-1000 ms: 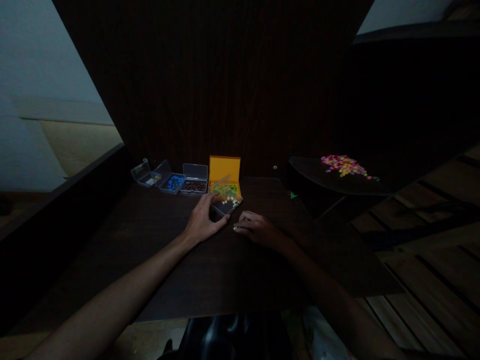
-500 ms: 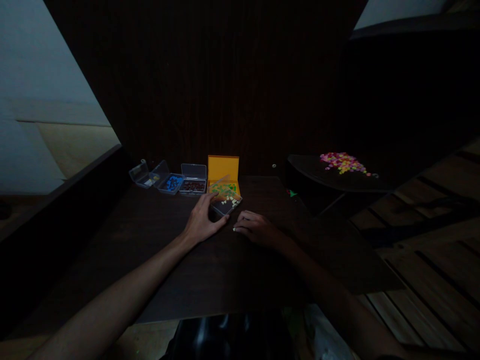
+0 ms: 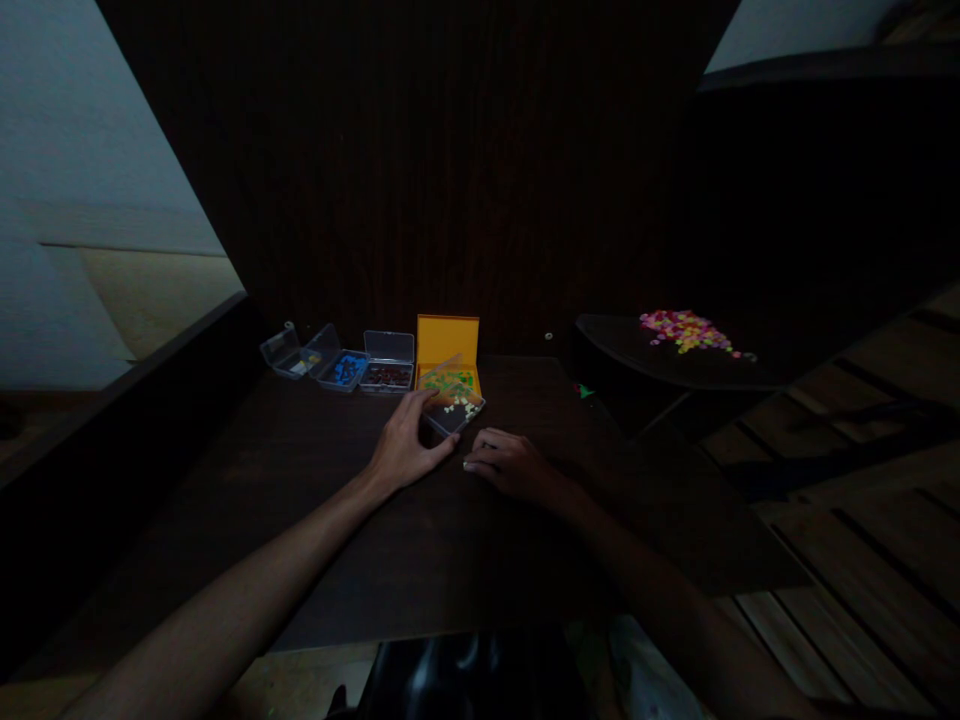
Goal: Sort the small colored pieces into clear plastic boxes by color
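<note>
My left hand point(image 3: 403, 448) grips a small clear plastic box point(image 3: 441, 420) between thumb and fingers, and the box tilts in front of the yellow box. Several pale small pieces point(image 3: 463, 406) lie in its far right part. Close to its near corner, my right hand point(image 3: 514, 465) is closed, fingertips pinching a small pale piece point(image 3: 468, 467) just above the table. Behind the clear box stands an opened yellow box point(image 3: 448, 340) with green pieces point(image 3: 459, 381) in it. The piece's exact shape is too small to make out.
To the left stand opened clear boxes: one with dark brown pieces point(image 3: 387, 376), one with blue pieces point(image 3: 348, 369), one with a few pale and yellow bits point(image 3: 301, 364). A heap of pink and yellow beads point(image 3: 686, 332) lies on a side shelf point(image 3: 622, 340). A dark panel rises behind.
My right hand has shifted very slightly left and down with the pale piece between its fingertips. My left hand keeps its hold on the clear box.
</note>
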### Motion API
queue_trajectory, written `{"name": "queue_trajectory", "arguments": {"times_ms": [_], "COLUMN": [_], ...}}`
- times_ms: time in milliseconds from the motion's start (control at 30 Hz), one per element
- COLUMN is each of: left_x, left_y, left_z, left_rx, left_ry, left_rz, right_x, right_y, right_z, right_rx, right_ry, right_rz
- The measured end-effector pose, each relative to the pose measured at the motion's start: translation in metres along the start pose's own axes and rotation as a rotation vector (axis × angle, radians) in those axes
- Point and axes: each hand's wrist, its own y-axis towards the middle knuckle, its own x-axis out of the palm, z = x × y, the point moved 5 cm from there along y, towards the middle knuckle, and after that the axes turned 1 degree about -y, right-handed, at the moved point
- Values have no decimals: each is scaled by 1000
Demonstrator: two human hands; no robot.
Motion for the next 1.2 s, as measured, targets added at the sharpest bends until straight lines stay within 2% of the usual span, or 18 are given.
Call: {"name": "queue_trajectory", "arguments": {"times_ms": [667, 933, 1067, 1200], "left_x": [0, 2, 5, 7], "left_y": [0, -1, -4, -8], "left_z": [0, 1, 8, 21], "left_rx": [4, 38, 130, 256], "left_ry": [-1, -46, -93, -140], "left_rz": [-2, -67, -150, -277], "right_x": [-4, -23, -32, -36], "right_y": [2, 2, 1, 1], "right_z": [-3, 3, 11, 11], "right_rx": [42, 77, 140, 152], "right_ry": [23, 196, 187, 176], "right_rz": [-34, 175, 274, 308]}}
